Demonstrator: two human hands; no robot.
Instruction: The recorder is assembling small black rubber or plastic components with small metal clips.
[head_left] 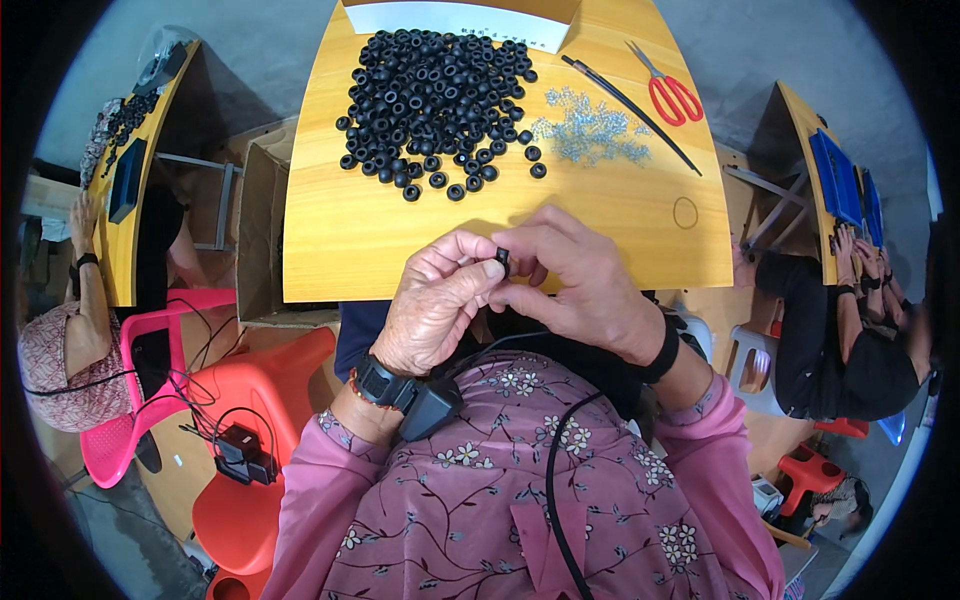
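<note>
My left hand [440, 300] is above the near edge of the table, thumb and forefinger pinching a small black ring-shaped cap [502, 258]. My right hand [580, 285] comes in from the other side with bent fingers, its forefinger tip at the cap. Whatever its fingertips hold is too small and covered to make out. Beyond the hands lies a big heap of similar black caps [430, 100], several of them loose along its near side. To its right is a scattered pile of small shiny metal pieces [590, 128].
A thin black rod [635, 112] lies slantwise beside red-handled scissors [668, 88]. A rubber band [685, 212] rests on the yellow wooden table [380, 250]. At the far edge is a white box [460, 22]. A cardboard box [262, 230] stands left, near a red chair [250, 400]. Other people sit at both sides.
</note>
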